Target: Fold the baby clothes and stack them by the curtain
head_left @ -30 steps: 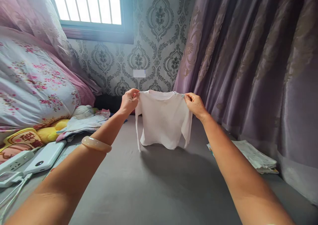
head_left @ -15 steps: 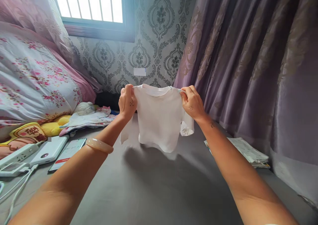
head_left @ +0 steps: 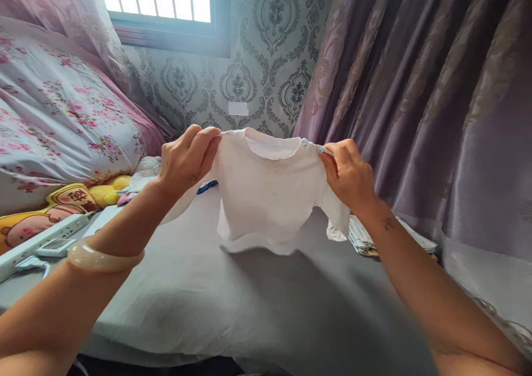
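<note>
A small white long-sleeved baby shirt (head_left: 270,199) hangs stretched between my hands above the grey bed sheet (head_left: 199,298). My left hand (head_left: 189,157) pinches its left shoulder. At the other shoulder, my right hand (head_left: 351,171) grips the fabric beside the pale buttons (head_left: 303,142) near the neckline. The round collar faces up and the lower hem hangs loose, casting a shadow on the sheet. One sleeve hangs below my right hand; the other is partly hidden behind my left forearm. A pale bangle (head_left: 106,254) circles my left wrist area.
On the left lie a power strip (head_left: 45,243), a yellow cartoon cushion (head_left: 50,215) and floral bedding (head_left: 70,121). A stack of folded papers or cloths (head_left: 361,235) is at the right, beside the purple curtain (head_left: 399,104). The bed's front edge shows at the bottom.
Both hands have come closer to me and moved farther apart, bringing the shirt nearer and spreading it wider. The view has shifted, so the bed's front edge now shows.
</note>
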A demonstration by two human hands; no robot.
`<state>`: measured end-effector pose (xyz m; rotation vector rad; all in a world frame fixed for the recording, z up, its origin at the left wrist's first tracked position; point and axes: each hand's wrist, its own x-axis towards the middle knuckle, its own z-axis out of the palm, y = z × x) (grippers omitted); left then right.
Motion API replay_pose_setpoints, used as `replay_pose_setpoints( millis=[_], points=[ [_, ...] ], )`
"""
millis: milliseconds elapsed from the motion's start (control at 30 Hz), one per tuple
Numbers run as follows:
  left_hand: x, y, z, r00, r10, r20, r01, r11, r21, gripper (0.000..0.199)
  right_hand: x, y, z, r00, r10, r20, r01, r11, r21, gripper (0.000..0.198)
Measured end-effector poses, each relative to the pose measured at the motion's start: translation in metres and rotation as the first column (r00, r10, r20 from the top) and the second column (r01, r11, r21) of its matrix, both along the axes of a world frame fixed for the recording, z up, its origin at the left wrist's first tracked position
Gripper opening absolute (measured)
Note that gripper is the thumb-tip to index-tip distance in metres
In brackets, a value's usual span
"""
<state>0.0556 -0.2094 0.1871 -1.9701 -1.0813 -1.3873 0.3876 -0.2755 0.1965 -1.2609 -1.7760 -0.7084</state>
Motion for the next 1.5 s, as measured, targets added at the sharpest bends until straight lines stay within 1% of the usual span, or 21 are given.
replay_pose_setpoints(
  millis=[67,167,200,267,333,367,433,467,533,600,667,767,833,967,1033,1133,1233,1333,1400,1500],
  points=[
    [-0.008,-0.018,0.010,0.999,0.017,-0.052,-0.014,0.998,0.059,0.033,0.000,-0.015,0.010,0.998,0.054,-0.021,-0.054,0.998,0.012,0.039],
    [-0.014,-0.038,0.030,0.996,-0.016,-0.090,0.025,0.995,0.097,0.031,-0.002,-0.028,0.025,0.993,0.116,-0.023,-0.116,0.993,-0.009,0.037],
    [-0.015,-0.040,0.036,0.996,-0.036,-0.087,0.044,0.995,0.086,0.030,-0.002,-0.028,0.028,0.991,0.131,-0.020,-0.131,0.991,-0.031,0.036],
    [-0.017,-0.037,0.043,0.993,-0.087,-0.081,0.089,0.996,0.016,0.030,-0.002,-0.022,0.029,0.988,0.152,-0.021,-0.153,0.984,-0.092,0.034],
    [-0.016,-0.023,0.039,0.985,-0.150,-0.083,0.141,0.985,-0.103,0.029,0.000,-0.007,0.020,0.987,0.161,-0.028,-0.163,0.973,-0.165,0.031],
    [-0.015,-0.014,0.033,0.978,-0.186,-0.089,0.169,0.970,-0.172,0.029,0.002,0.002,0.012,0.987,0.157,-0.032,-0.160,0.966,-0.202,0.030],
    [-0.012,0.009,0.012,0.963,-0.252,-0.092,0.214,0.929,-0.303,0.029,0.006,0.022,-0.009,0.989,0.146,-0.033,-0.150,0.948,-0.280,0.027],
    [-0.009,0.021,-0.001,0.954,-0.280,-0.106,0.225,0.904,-0.365,0.029,0.007,0.032,-0.022,0.991,0.127,-0.034,-0.132,0.938,-0.321,0.026],
    [-0.002,0.042,-0.030,0.947,-0.298,-0.120,0.210,0.856,-0.473,0.032,0.010,0.048,-0.048,0.997,0.072,-0.012,-0.070,0.903,-0.423,0.025],
    [0.006,0.057,-0.061,0.942,-0.299,-0.152,0.175,0.824,-0.538,0.034,0.011,0.059,-0.071,1.000,0.005,0.023,0.007,0.865,-0.502,0.024],
    [0.014,0.068,-0.088,0.945,-0.263,-0.194,0.104,0.804,-0.585,0.034,0.010,0.065,-0.091,0.996,-0.046,0.071,0.078,0.827,-0.557,0.024],
    [0.027,0.075,-0.118,0.948,-0.201,-0.246,0.005,0.783,-0.622,0.032,0.006,0.070,-0.113,0.986,-0.085,0.141,0.153,0.793,-0.590,0.024],
    [0.035,0.076,-0.130,0.955,-0.138,-0.262,-0.064,0.769,-0.636,0.030,0.004,0.073,-0.123,0.980,-0.092,0.174,0.178,0.791,-0.585,0.023],
    [0.052,0.074,-0.146,0.956,-0.026,-0.292,-0.177,0.743,-0.645,0.027,0.002,0.078,-0.141,0.974,-0.091,0.207,0.194,0.809,-0.555,0.021],
    [0.060,0.074,-0.155,0.954,0.024,-0.298,-0.215,0.748,-0.628,0.027,0.001,0.080,-0.151,0.972,-0.100,0.214,0.203,0.820,-0.535,0.021],
    [0.069,0.073,-0.170,0.945,0.087,-0.316,-0.268,0.760,-0.592,0.026,-0.001,0.084,-0.167,0.962,-0.150,0.228,0.247,0.832,-0.497,0.020],
    [0.074,0.074,-0.184,0.931,0.106,-0.348,-0.298,0.770,-0.564,0.024,-0.003,0.090,-0.185,0.945,-0.202,0.257,0.306,0.826,-0.474,0.021],
    [0.074,0.079,-0.195,0.923,0.103,-0.371,-0.311,0.768,-0.560,0.023,-0.004,0.097,-0.200,0.934,-0.224,0.277,0.337,0.810,-0.481,0.024],
    [0.073,0.084,-0.200,0.920,0.097,-0.379,-0.312,0.765,-0.563,0.023,-0.003,0.102,-0.207,0.932,-0.230,0.282,0.346,0.797,-0.494,0.027],
    [0.072,0.093,-0.208,0.909,0.088,-0.406,-0.318,0.778,-0.543,0.021,-0.002,0.111,-0.216,0.927,-0.234,0.294,0.359,0.782,-0.510,0.030]
  ],
)
